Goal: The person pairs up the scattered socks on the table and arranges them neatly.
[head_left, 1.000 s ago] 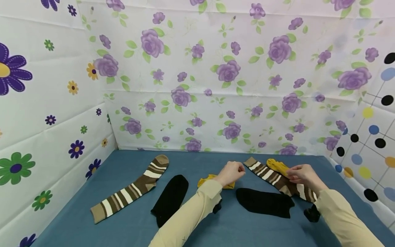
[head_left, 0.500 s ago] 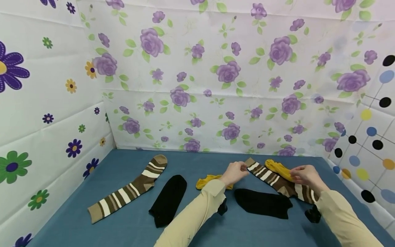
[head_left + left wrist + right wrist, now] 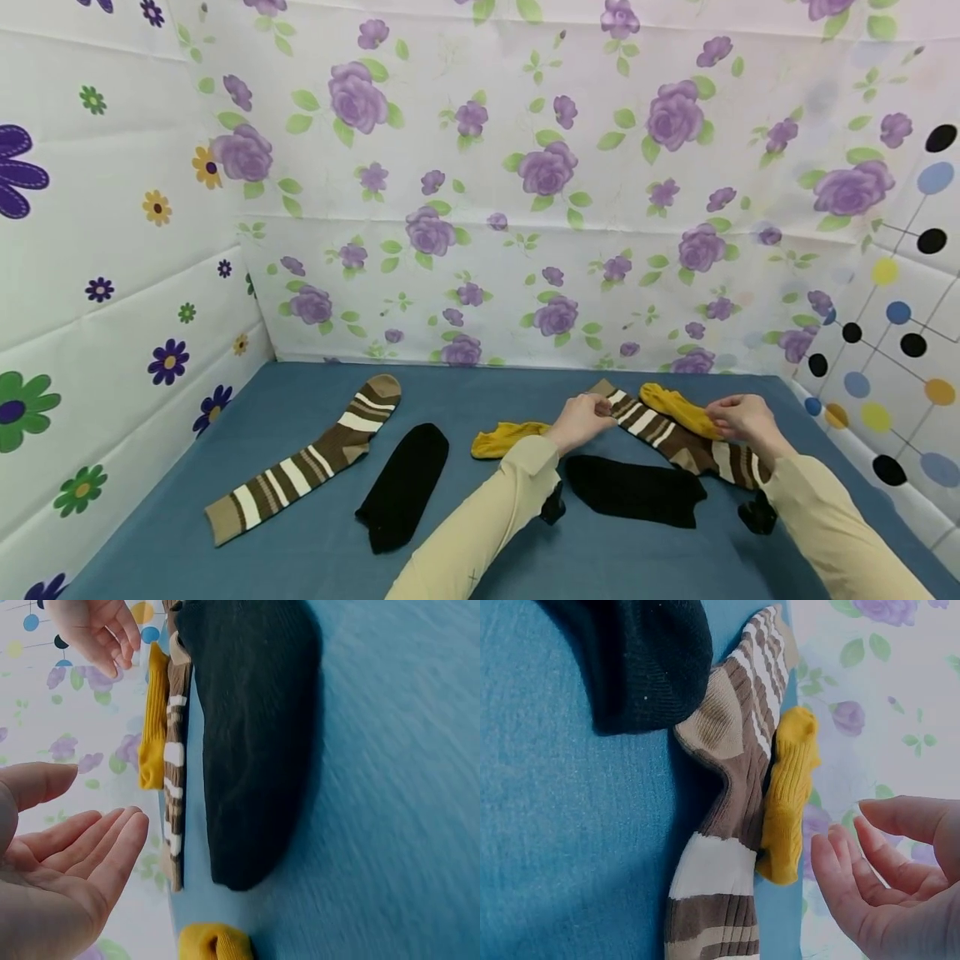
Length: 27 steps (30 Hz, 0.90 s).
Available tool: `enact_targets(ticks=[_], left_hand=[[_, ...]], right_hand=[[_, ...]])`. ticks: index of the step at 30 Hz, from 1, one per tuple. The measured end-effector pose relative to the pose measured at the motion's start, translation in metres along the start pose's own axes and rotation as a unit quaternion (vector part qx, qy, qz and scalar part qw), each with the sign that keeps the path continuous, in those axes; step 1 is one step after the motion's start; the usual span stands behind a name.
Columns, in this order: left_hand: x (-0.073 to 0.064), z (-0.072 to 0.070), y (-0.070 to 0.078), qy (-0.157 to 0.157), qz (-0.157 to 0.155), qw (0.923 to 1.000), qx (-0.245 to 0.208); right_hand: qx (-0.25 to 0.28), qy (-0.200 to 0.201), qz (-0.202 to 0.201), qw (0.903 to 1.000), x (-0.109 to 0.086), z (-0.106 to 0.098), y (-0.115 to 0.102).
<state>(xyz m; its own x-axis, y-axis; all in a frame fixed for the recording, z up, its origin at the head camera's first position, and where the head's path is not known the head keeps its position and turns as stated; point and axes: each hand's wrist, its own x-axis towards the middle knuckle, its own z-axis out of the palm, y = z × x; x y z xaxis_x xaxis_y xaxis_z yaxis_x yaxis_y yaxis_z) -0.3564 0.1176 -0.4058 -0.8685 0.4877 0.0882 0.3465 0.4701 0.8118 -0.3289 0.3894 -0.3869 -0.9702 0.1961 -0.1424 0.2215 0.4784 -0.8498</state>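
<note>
My left hand hovers near the toe of the right-hand striped sock, its fingers loosely bent. In the left wrist view nothing sits between its thumb and fingers. My right hand is by the near end of a yellow sock, which lies beside the striped one. The right wrist view shows a gap between this hand's relaxed fingers and the yellow sock. Closer to me lies a black sock. Another yellow sock is partly hidden behind my left wrist.
Toward the left of the blue tabletop lie a second striped sock and a second black sock, both flat. Flower-printed sheets stand behind and at the left; a dotted sheet borders the right.
My left hand has moved right, away from the left yellow sock and up to the striped sock's toe. My right hand stays by the other yellow sock. The head view has shifted slightly.
</note>
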Motion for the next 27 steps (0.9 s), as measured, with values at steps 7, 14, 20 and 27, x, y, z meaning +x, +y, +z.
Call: enact_targets(ticks=[7, 14, 20, 27], left_hand=[[0.005, 0.007, 0.005, 0.01, 0.002, 0.9998, -0.015], [0.012, 0.016, 0.003, 0.031, -0.032, 0.9981, -0.042], [0.018, 0.02, 0.007, 0.04, -0.048, 0.9969, -0.047], [0.023, 0.025, 0.01, 0.021, -0.068, 0.9957, -0.059]], right_hand=[[-0.012, 0.016, -0.006, 0.9998, 0.002, -0.003, 0.005], [-0.025, 0.015, -0.01, 0.9995, 0.006, -0.005, 0.01], [-0.038, 0.019, -0.011, 0.999, 0.007, -0.008, 0.012], [-0.038, 0.022, -0.006, 0.999, 0.009, -0.009, 0.015]])
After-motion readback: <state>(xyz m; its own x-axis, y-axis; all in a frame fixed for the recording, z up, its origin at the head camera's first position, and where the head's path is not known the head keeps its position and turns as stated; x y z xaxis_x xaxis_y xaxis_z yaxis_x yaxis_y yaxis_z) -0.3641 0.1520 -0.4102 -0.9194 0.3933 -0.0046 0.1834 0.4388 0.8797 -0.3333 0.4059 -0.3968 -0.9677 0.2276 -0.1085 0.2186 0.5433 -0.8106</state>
